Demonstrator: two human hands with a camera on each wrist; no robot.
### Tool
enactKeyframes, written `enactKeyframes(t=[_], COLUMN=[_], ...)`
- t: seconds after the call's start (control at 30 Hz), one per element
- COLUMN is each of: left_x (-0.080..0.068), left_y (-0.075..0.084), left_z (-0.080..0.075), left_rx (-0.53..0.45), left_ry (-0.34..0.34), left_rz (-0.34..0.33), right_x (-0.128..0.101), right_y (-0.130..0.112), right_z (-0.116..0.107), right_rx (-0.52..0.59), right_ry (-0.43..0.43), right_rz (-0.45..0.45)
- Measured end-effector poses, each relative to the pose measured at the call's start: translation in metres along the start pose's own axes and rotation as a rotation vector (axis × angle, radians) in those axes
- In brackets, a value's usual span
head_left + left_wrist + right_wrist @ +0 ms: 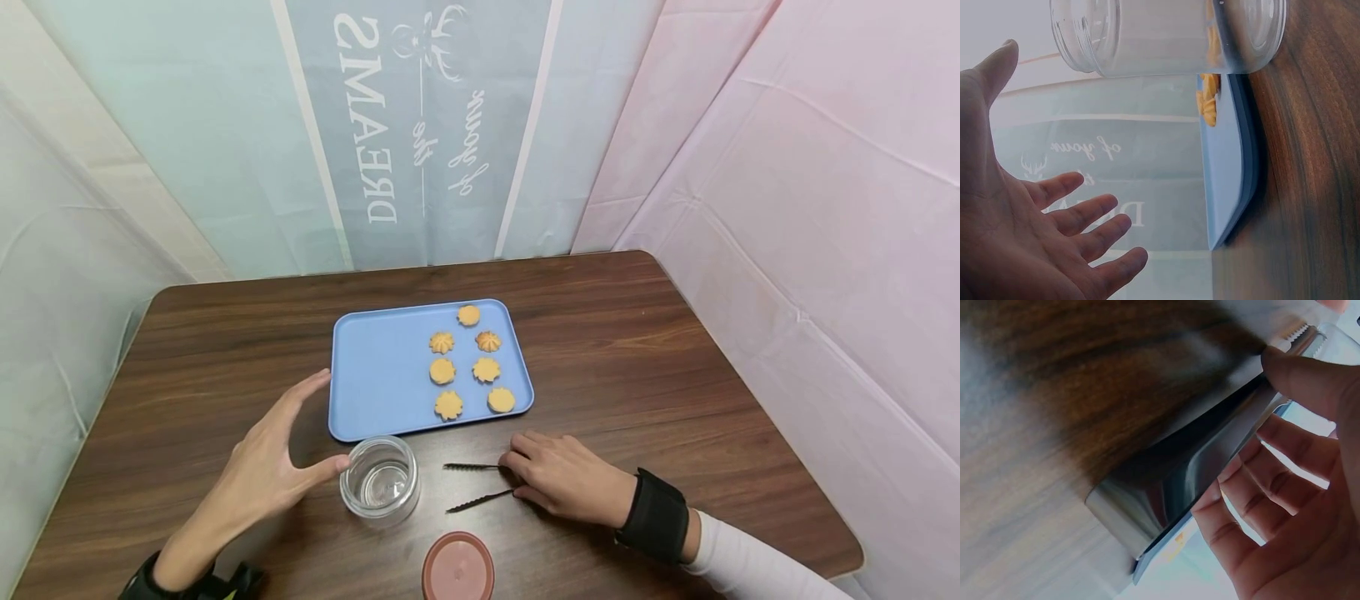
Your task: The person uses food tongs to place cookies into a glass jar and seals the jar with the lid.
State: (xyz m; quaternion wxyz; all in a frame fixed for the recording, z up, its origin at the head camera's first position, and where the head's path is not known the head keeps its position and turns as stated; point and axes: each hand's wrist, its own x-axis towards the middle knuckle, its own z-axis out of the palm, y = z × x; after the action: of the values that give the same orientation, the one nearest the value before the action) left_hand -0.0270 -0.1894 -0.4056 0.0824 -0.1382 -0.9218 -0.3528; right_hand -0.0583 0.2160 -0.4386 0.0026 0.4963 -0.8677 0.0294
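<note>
A clear glass jar (380, 481) stands open and empty in front of a blue tray (375, 375) that carries several orange cookies (442, 371). My left hand (321, 421) is spread open beside the jar, its thumb at the jar's left side. In the left wrist view the jar (1166, 34) hangs just beyond the open palm (1054, 225), apart from the fingers. Black serrated tongs (476, 483) lie on the table right of the jar. My right hand (517, 471) grips their handle end. In the right wrist view the thumb (1310, 375) and fingers (1260, 487) close on the tongs (1210, 456).
A pink jar lid (457, 568) lies at the table's near edge. The brown wooden table (675, 375) is walled in by pale blue and pink sheets on three sides. The tray's left half holds no cookies.
</note>
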Motion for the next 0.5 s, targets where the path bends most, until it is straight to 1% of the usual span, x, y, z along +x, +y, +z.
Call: enactKeyframes(t=[0.1, 0.3, 0.5], left_x=[0.0008, 0.0022, 0.0031], left_y=[0.0005, 0.0014, 0.0025], left_z=[-0.0004, -0.0008, -0.0012], left_rx=[0.013, 0.016, 0.011], left_ry=[-0.010, -0.007, -0.012], left_rz=[-0.001, 0.023, 0.031], right_x=[0.0000, -0.0013, -0.0018], right_y=[0.0009, 0.0041, 0.0084], right_z=[0.0015, 0.0013, -0.0008], right_rx=[-0.014, -0.032, -0.035], right_ry=[0.023, 0.072, 0.146], right_rz=[-0.014, -0.032, -0.049])
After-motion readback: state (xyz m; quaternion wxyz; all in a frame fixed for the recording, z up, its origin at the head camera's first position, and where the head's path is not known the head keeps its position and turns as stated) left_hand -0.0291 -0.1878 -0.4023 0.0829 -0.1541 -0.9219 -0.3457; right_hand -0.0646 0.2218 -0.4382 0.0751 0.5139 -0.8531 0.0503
